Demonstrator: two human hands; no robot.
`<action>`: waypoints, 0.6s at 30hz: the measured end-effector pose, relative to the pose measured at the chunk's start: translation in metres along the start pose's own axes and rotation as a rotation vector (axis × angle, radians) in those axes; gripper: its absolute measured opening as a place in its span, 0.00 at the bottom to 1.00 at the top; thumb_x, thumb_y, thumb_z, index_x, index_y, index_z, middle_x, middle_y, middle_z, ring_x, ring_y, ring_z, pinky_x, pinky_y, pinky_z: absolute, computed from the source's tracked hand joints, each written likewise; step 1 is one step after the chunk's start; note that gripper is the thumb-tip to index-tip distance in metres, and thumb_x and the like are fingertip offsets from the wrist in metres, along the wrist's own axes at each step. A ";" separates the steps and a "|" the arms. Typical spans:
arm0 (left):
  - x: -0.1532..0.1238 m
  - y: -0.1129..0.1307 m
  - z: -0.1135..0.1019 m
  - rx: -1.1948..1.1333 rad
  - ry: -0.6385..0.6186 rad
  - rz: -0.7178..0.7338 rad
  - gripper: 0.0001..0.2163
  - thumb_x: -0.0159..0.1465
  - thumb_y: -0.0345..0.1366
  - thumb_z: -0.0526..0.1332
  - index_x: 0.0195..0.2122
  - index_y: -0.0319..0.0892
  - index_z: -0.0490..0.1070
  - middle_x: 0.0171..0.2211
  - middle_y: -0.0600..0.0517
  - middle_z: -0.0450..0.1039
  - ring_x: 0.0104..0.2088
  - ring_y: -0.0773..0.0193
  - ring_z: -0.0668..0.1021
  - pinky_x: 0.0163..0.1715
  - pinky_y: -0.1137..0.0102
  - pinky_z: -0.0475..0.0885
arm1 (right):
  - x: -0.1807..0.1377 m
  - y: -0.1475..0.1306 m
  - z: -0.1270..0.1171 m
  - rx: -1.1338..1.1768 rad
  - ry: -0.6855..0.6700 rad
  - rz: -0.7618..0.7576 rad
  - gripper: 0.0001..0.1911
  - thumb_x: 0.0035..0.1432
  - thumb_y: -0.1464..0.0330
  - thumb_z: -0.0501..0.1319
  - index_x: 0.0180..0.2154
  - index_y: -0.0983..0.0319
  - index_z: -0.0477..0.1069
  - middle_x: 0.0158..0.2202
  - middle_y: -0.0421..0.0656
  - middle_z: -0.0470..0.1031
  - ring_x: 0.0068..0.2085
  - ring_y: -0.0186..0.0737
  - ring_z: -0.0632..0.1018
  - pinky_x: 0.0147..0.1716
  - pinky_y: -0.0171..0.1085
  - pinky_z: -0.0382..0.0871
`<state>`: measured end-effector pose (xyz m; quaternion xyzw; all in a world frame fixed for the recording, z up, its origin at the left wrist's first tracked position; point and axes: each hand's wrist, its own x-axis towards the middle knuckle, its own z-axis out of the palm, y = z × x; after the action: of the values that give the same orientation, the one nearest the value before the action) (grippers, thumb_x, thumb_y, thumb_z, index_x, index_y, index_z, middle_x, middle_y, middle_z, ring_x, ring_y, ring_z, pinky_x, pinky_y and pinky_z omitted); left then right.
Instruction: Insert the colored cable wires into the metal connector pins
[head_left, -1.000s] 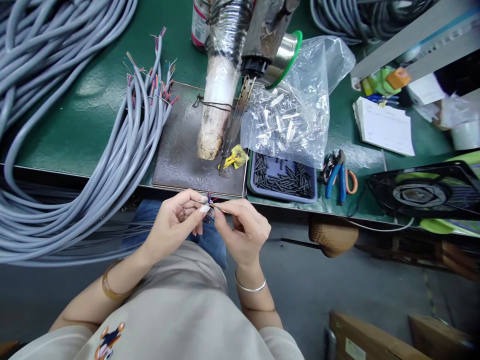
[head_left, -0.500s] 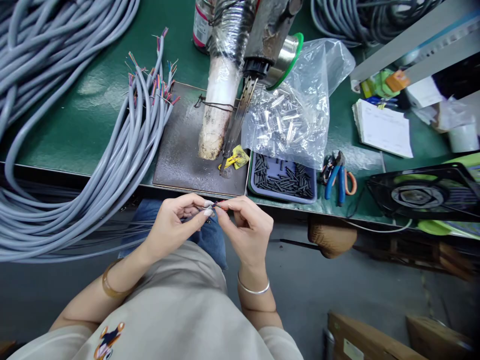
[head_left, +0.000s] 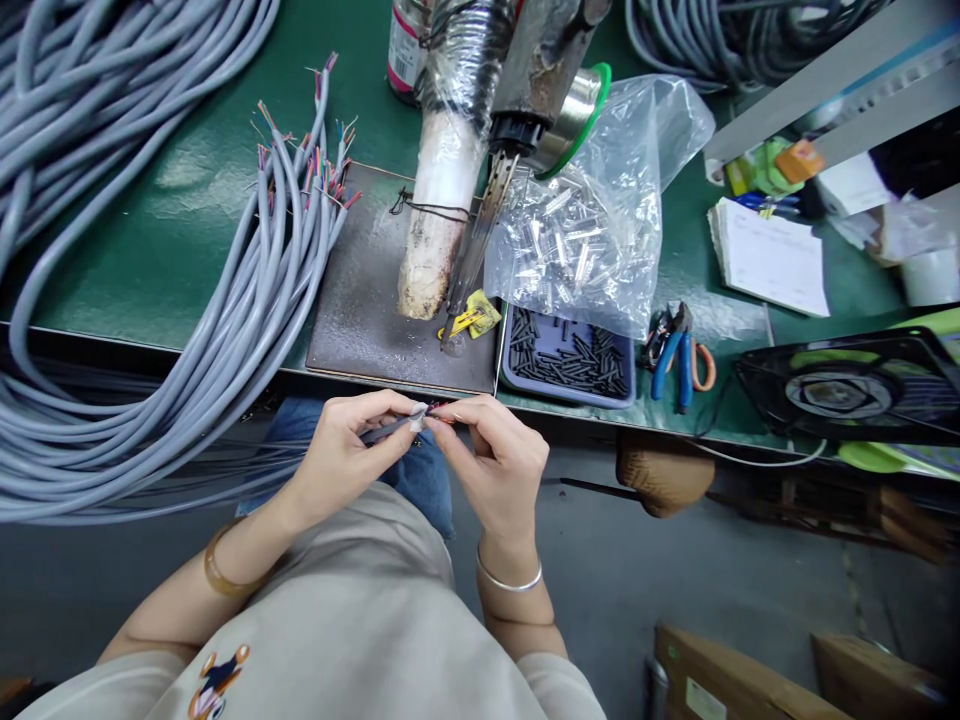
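Just in front of the bench edge, my left hand point(head_left: 349, 450) pinches a grey cable point(head_left: 382, 431) between thumb and forefinger. At the cable's end, my right hand point(head_left: 491, 445) pinches the thin coloured wires point(head_left: 441, 410), its fingertips nearly touching those of the left. The fingers partly hide the wire ends. Beyond the hands, a dark metal plate point(head_left: 360, 340) lies at the bench edge, with a soldering iron's tip point(head_left: 454, 320) over it beside a white wrapped tube point(head_left: 435, 200). A bundle of grey cables point(head_left: 247, 290) with stripped, coloured ends lies to the left.
A blue tray point(head_left: 570, 395) of small black pieces stands right of the plate, with a clear bag point(head_left: 637, 200) of transparent pieces behind it. Pliers point(head_left: 684, 370), a paper pad point(head_left: 772, 260) and a black fan point(head_left: 840, 390) lie farther right. A solder spool point(head_left: 570, 120) stands behind.
Both hands stay at nearly the same place. My fingers have shifted slightly on the wires, and more of the grey cable shows in my left hand.
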<state>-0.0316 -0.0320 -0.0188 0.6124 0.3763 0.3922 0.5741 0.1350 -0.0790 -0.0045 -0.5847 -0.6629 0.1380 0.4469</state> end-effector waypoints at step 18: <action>0.000 0.008 0.001 -0.192 -0.112 -0.093 0.05 0.69 0.33 0.63 0.38 0.38 0.76 0.24 0.56 0.73 0.21 0.74 0.72 0.20 0.81 0.68 | 0.004 0.002 0.004 0.198 0.004 0.107 0.06 0.60 0.76 0.66 0.33 0.60 0.75 0.29 0.35 0.75 0.20 0.24 0.57 0.18 0.31 0.53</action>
<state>-0.0305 -0.0326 -0.0110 0.5576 0.3322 0.3646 0.6677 0.1333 -0.0737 -0.0067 -0.5726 -0.6129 0.2253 0.4957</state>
